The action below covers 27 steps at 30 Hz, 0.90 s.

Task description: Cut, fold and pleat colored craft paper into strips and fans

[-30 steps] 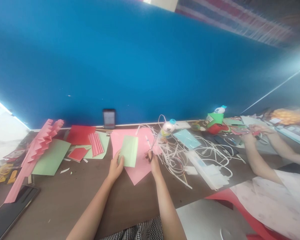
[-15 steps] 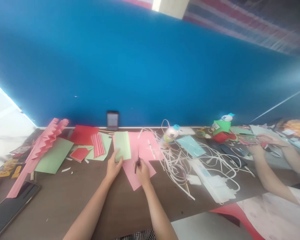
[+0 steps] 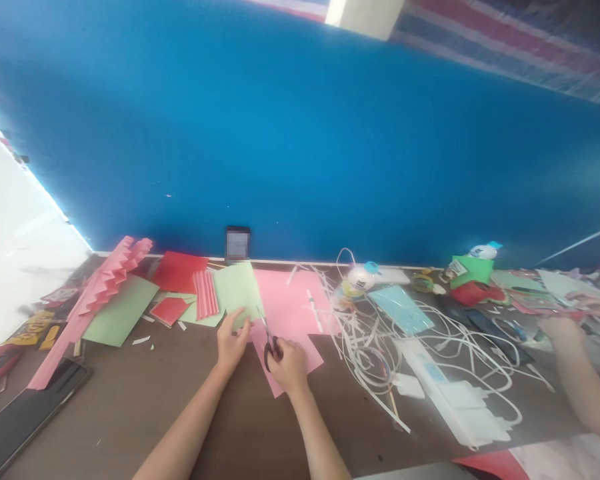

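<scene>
My left hand [image 3: 234, 339] is closed on the lower edge of a light green sheet of paper [image 3: 240, 288], pinching it between thumb and fingers. Dark-handled scissors [image 3: 269, 342] are in my right hand [image 3: 291, 363], their blades pointing up and left at the green sheet's right edge. Whether the blades are cutting into the paper I cannot make out. Beneath both hands lie pink paper sheets [image 3: 285, 303]. A white pen [image 3: 315, 311] rests on the pink paper to the right.
Tangled white cables [image 3: 375, 363] and a power strip [image 3: 450, 393] lie to the right. Pleated pink paper [image 3: 100, 293], red paper [image 3: 180, 272] and a dark phone [image 3: 35, 413] are on the left. A co-worker's hand [image 3: 563, 333] is at the far right.
The scissors have come up against the green sheet, which now looks wider and turned left. My two hands are closer together. The whole view has shifted slightly.
</scene>
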Tool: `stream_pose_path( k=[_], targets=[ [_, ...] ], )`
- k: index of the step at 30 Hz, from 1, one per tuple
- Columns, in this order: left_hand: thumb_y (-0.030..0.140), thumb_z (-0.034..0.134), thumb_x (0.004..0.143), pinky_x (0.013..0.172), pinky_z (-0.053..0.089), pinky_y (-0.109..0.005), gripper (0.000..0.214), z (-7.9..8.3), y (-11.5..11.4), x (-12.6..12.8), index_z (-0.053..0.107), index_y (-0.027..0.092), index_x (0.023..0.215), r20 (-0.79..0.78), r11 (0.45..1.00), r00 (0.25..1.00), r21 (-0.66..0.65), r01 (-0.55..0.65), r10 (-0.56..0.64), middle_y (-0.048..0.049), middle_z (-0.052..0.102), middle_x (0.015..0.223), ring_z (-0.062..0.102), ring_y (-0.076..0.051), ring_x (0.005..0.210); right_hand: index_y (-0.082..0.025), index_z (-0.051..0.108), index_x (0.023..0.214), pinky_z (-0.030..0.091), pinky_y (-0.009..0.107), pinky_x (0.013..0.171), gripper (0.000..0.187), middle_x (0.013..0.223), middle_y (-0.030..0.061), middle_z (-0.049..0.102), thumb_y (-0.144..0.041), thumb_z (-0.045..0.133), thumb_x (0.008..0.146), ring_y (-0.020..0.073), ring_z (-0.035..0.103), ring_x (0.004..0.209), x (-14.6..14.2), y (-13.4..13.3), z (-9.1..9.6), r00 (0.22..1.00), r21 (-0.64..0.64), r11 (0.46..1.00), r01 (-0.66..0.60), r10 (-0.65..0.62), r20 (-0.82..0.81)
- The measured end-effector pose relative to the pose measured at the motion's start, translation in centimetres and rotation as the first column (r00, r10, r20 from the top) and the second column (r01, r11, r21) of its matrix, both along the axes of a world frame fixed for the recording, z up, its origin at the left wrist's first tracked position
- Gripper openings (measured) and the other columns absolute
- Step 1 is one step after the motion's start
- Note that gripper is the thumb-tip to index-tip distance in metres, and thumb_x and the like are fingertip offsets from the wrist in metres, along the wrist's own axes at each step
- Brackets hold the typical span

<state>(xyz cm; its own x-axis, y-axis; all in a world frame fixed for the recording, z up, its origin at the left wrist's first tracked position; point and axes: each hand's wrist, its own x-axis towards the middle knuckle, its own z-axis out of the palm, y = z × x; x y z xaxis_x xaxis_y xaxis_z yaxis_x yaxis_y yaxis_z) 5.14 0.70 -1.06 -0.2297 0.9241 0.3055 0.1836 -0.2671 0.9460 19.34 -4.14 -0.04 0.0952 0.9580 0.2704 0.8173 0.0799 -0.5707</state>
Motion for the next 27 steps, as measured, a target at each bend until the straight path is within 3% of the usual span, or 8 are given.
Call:
stream_pose_path(
  k=[4, 7, 11, 14, 19, 27],
  targets=[
    [0.038, 0.054, 0.076, 0.061, 0.056, -0.029, 0.035, 0.5, -0.1, 0.0, 0.055, 0.016, 0.103, 0.095, 0.997, 0.995, -0.071, 0.034, -0.028, -0.0079, 0.062, 0.092, 0.066, -0.017, 0.069, -0.02, 0.051, 0.055, 0.026, 0.026, 0.052, 0.025, 0.05, 0.0001, 0.048, -0.037, 0.048, 0.075, 0.0131, 0.038, 0.048, -0.2, -0.1, 0.4, 1.0, -0.028, 1.0, -0.015, 0.014, -0.025],
    [0.04, 0.056, 0.075, 0.061, 0.056, -0.029, 0.037, 0.8, -0.2, 0.2, 0.056, 0.015, 0.102, 0.174, 0.99, 0.983, -0.117, 0.082, -0.061, -0.0078, 0.062, 0.091, 0.066, -0.017, 0.066, -0.02, 0.047, 0.054, 0.026, 0.025, 0.049, 0.031, 0.049, -0.0013, 0.045, -0.042, 0.048, 0.076, 0.0121, 0.037, 0.048, -0.1, -0.1, 0.5, 0.976, -0.088, 0.994, -0.064, 0.044, -0.213],
    [0.04, 0.059, 0.072, 0.058, 0.056, -0.028, 0.039, 1.1, -0.3, 0.2, 0.057, 0.015, 0.101, 0.234, 0.979, 0.97, -0.172, 0.109, -0.067, -0.0064, 0.062, 0.088, 0.065, -0.016, 0.062, -0.02, 0.042, 0.054, 0.028, 0.023, 0.045, 0.037, 0.046, -0.0034, 0.042, -0.048, 0.048, 0.076, 0.011, 0.038, 0.045, 0.1, -0.1, 0.5, 0.847, -0.19, 0.958, -0.217, 0.088, -0.524],
    [0.039, 0.06, 0.07, 0.057, 0.055, -0.028, 0.038, 1.3, -0.2, -0.1, 0.058, 0.015, 0.099, 0.265, 0.973, 0.962, -0.2, 0.112, -0.056, -0.0064, 0.062, 0.091, 0.065, -0.016, 0.06, -0.02, 0.041, 0.053, 0.03, 0.023, 0.043, 0.039, 0.043, -0.0042, 0.042, -0.049, 0.049, 0.076, 0.0106, 0.04, 0.042, 0.3, -0.1, 0.8, 0.744, -0.232, 0.915, -0.329, 0.1, -0.66],
    [0.039, 0.061, 0.07, 0.059, 0.055, -0.028, 0.04, 1.5, -0.1, -0.2, 0.057, 0.015, 0.101, 0.309, 0.971, 0.95, -0.211, 0.115, -0.046, -0.0049, 0.062, 0.086, 0.065, -0.016, 0.061, -0.017, 0.051, 0.052, 0.039, 0.025, 0.052, 0.042, 0.041, -0.003, 0.047, -0.049, 0.046, 0.079, 0.0114, 0.046, 0.043, 0.7, -0.2, 1.8, 0.667, -0.212, 0.887, -0.409, 0.133, -0.733],
    [0.038, 0.061, 0.069, 0.058, 0.055, -0.028, 0.038, 2.0, -0.4, 0.1, 0.059, 0.015, 0.099, 0.301, 0.964, 0.95, -0.221, 0.15, -0.079, -0.0054, 0.063, 0.088, 0.065, -0.016, 0.06, -0.016, 0.057, 0.055, 0.039, 0.025, 0.049, 0.045, 0.046, 0.0001, 0.053, -0.053, 0.045, 0.077, 0.0126, 0.05, 0.046, 0.8, -0.4, 1.6, 0.691, -0.23, 0.879, -0.417, 0.142, -0.709]
  ],
)
